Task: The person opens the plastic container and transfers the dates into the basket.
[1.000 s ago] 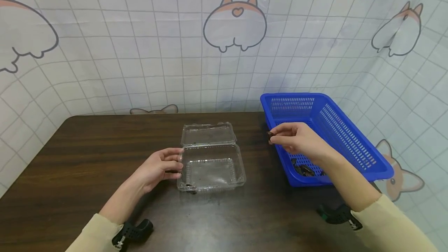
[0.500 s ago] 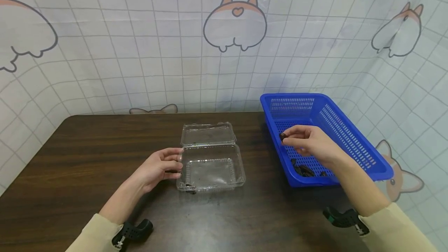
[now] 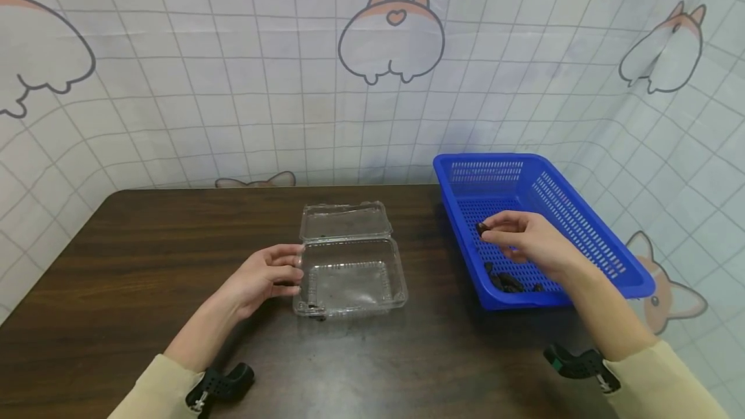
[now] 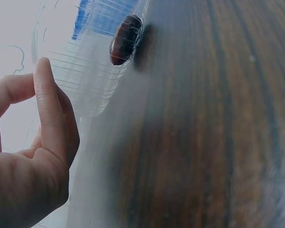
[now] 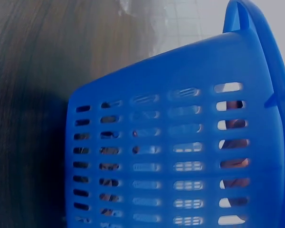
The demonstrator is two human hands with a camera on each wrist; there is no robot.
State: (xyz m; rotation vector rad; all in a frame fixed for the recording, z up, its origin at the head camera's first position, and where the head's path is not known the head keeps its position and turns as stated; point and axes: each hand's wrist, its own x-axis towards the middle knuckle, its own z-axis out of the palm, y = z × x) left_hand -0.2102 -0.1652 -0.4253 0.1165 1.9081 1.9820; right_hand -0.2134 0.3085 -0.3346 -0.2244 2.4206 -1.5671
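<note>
In the head view, my left hand (image 3: 259, 280) touches the left side of a clear plastic clamshell box (image 3: 354, 308) with its fingertips. The box's lid (image 3: 348, 221) lies folded back. Low in the near left corner is a small dark thing; through the plastic in the left wrist view it is a glossy reddish-brown oval thing (image 4: 126, 40). My right hand (image 3: 532, 242) pinches a small dark brown piece (image 3: 482, 228) between thumb and fingers, over the blue basket (image 3: 478, 280). Several dark brown pieces (image 3: 507, 282) lie inside, at its near end.
A dark wood-grain table (image 3: 174, 238) carries both containers, the basket on the right. Behind hangs a white gridded cloth (image 3: 262, 83) with cartoon animals. The basket's slotted wall (image 5: 166, 142) fills most of the right wrist view.
My right hand has moved right, from beside the basket's left rim to over its inside, with the small dark brown piece still pinched. The left hand stays at the box.
</note>
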